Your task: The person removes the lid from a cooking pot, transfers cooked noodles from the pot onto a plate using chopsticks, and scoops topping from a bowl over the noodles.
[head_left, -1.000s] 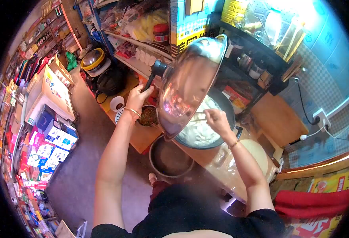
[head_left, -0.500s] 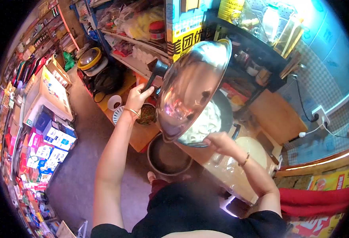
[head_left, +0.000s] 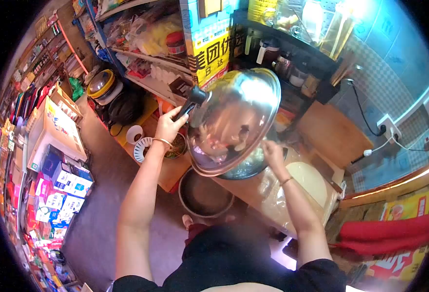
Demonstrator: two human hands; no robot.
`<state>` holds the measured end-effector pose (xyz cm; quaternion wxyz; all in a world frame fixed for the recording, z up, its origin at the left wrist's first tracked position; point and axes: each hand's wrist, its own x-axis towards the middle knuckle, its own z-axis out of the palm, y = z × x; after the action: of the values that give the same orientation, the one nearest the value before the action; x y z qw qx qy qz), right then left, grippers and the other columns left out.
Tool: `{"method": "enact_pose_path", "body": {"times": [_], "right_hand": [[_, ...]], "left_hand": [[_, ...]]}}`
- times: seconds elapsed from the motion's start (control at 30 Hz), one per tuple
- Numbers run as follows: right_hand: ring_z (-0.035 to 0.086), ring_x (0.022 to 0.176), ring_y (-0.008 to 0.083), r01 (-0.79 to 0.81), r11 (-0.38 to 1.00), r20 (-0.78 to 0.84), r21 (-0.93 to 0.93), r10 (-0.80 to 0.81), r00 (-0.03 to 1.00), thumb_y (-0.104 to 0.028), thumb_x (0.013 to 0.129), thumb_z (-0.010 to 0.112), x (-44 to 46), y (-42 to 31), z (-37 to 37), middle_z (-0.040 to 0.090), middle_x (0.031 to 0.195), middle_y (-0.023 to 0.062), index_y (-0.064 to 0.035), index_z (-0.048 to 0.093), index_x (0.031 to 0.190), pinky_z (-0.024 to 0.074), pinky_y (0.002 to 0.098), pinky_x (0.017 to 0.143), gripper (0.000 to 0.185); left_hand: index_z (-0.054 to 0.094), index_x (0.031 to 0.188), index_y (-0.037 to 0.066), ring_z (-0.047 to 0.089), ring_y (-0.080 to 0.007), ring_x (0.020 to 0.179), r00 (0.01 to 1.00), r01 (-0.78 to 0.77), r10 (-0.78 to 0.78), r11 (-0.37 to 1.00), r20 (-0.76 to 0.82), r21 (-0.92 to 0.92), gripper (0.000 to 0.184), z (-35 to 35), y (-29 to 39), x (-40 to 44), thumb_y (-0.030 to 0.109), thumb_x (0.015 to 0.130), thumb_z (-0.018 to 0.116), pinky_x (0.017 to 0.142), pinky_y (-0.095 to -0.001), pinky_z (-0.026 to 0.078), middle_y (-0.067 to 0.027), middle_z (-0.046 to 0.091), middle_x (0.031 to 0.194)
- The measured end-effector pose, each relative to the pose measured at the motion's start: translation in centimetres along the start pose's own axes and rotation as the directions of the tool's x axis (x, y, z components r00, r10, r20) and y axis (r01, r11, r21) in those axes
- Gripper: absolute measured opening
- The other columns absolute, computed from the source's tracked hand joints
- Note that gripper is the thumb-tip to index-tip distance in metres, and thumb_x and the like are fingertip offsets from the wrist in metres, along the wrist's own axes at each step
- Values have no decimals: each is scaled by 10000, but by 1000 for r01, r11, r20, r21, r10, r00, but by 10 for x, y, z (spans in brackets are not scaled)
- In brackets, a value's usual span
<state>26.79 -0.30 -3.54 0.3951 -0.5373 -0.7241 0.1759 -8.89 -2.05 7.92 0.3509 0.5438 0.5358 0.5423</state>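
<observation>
My left hand (head_left: 169,124) is wrapped round the black handle of a large shiny metal lid (head_left: 234,121). The lid is tilted on edge above a wok (head_left: 246,171) and hides most of its contents. Close to the wok's right side is my right hand (head_left: 274,156), with its fingers closed; I cannot see what, if anything, is in them. Below my left wrist stands a bowl of chopped food (head_left: 179,144), beside a white ribbed dish (head_left: 143,150) and a small white bowl (head_left: 135,134).
A pale round board (head_left: 306,182) lies on the plastic-covered counter at right. On the floor before me stands a dark round basin (head_left: 205,194). A brown board (head_left: 333,130) leans near the wall, by a power cord (head_left: 365,109). Stocked shelves (head_left: 146,53) rise at the back left.
The lid has come down and turned, covering the white food seen in the wok before. My right hand has moved up and slightly right. The view has shifted a little.
</observation>
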Motion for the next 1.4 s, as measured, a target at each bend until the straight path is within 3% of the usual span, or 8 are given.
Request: {"method": "enact_pose_path", "body": {"times": [0.1, 0.2, 0.37, 0.63, 0.7, 0.97, 1.2, 1.4], "right_hand": [[651, 710, 231, -74, 984, 37, 160, 69, 997, -125, 861, 588, -18, -27, -12, 661, 830, 160, -7, 659, 949, 500, 315, 648, 163], [576, 571, 68, -41, 941, -121, 336, 87, 989, -95, 879, 564, -32, -58, -66, 622, 702, 44, 30, 661, 890, 469, 225, 504, 158], [594, 538, 115, -309, 838, -121, 450, 400, 909, -122, 908, 536, -71, -40, -118, 636, 723, 75, 52, 646, 888, 474, 228, 457, 207], [566, 481, 147, -260, 587, -241, 767, 639, 731, -200, 916, 526, -147, -23, -172, 603, 679, 89, 25, 624, 911, 459, 253, 417, 246], [522, 451, 135, -221, 316, -124, 923, 786, 606, -230, 915, 521, -160, -17, -174, 568, 654, 55, -6, 614, 902, 427, 248, 394, 243], [509, 466, 87, -114, 21, 40, 993, 860, 509, -218, 933, 474, -180, -17, -157, 554, 686, 11, -32, 576, 959, 392, 192, 374, 213], [492, 431, 90, -92, -11, 58, 996, 843, 534, -288, 924, 503, -164, -26, -134, 552, 663, 18, -48, 587, 908, 403, 195, 362, 254], [484, 415, 87, -85, -92, 123, 992, 841, 527, -292, 928, 488, -163, -18, -122, 565, 632, 23, -49, 591, 893, 397, 193, 358, 266]], "left_hand": [[596, 1125, -34, 595, -123, 879, 996, -86, 83, 976, 25, 200, 386, 12, 2, 0, 140, 789, 677, 813, -258, 454, -88, 665, 983], [609, 1121, 42, 625, -276, 933, 992, -127, 115, 856, 55, 502, 425, 23, -7, 5, 233, 751, 695, 804, -339, 480, -156, 634, 1046], [630, 1067, 122, 596, -289, 821, 953, -255, 284, 569, 104, 782, 375, 65, -8, -8, 234, 718, 709, 706, -397, 481, -98, 584, 850], [601, 1122, 99, 579, -281, 852, 933, -325, 304, 493, 190, 807, 457, 93, -34, -7, 143, 680, 708, 764, -383, 473, -114, 578, 877], [602, 1124, 103, 577, -279, 862, 933, -324, 307, 489, 187, 810, 467, 97, -36, -6, 149, 673, 714, 769, -381, 472, -109, 578, 880], [605, 1125, 112, 568, -283, 850, 925, -344, 319, 468, 208, 814, 467, 102, -44, 1, 164, 675, 715, 751, -387, 465, -109, 571, 867], [599, 1118, 67, 572, -280, 821, 891, -406, 378, 407, 253, 818, 485, 100, -44, -3, 388, 762, 668, 728, -374, 469, -118, 574, 825], [601, 1110, 66, 566, -286, 818, 891, -405, 379, 418, 248, 813, 461, 101, -44, -4, 409, 803, 622, 720, -386, 459, -127, 579, 841]]}}
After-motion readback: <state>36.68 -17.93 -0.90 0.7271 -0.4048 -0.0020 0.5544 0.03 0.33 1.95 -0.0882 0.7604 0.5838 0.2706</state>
